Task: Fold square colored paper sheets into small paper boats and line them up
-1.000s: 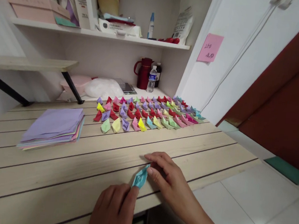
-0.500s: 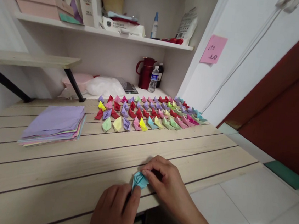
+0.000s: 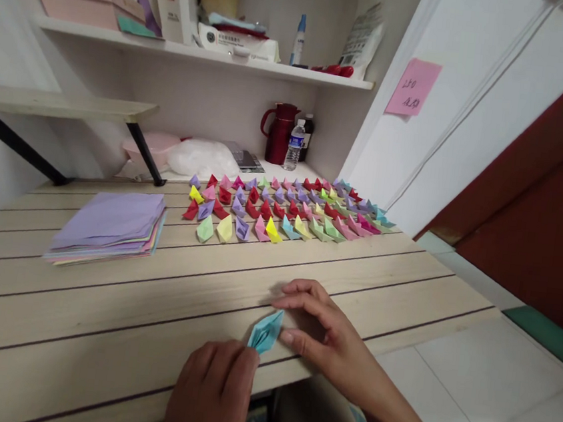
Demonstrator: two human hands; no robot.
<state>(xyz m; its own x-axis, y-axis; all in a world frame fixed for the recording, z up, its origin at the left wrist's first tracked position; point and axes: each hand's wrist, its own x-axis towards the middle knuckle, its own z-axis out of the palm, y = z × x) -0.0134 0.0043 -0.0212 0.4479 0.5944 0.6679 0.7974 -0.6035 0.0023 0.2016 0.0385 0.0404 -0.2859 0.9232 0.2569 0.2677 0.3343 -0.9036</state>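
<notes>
A small light-blue folded paper boat (image 3: 265, 331) is at the near edge of the slatted wooden table (image 3: 115, 307). My left hand (image 3: 215, 385) has its fingers closed on the boat's near end; the thumb is hidden behind the fingers. My right hand (image 3: 323, 323) is just right of the boat, thumb and fingers apart, holding nothing. Beyond both hands, rows of folded paper boats (image 3: 242, 229) in many colours stand across the far part of the table.
A stack of square paper (image 3: 109, 220), purple on top, lies at the left. Behind it stands a small raised shelf (image 3: 61, 105) on black legs. A dark red jug (image 3: 281, 134) and a water bottle (image 3: 295, 145) are at the back. The floor (image 3: 454, 390) lies to the right.
My right hand has let go of the light-blue paper and opened, moving slightly away to the right. The paper now shows a spread boat shape. My left hand keeps hold of it.
</notes>
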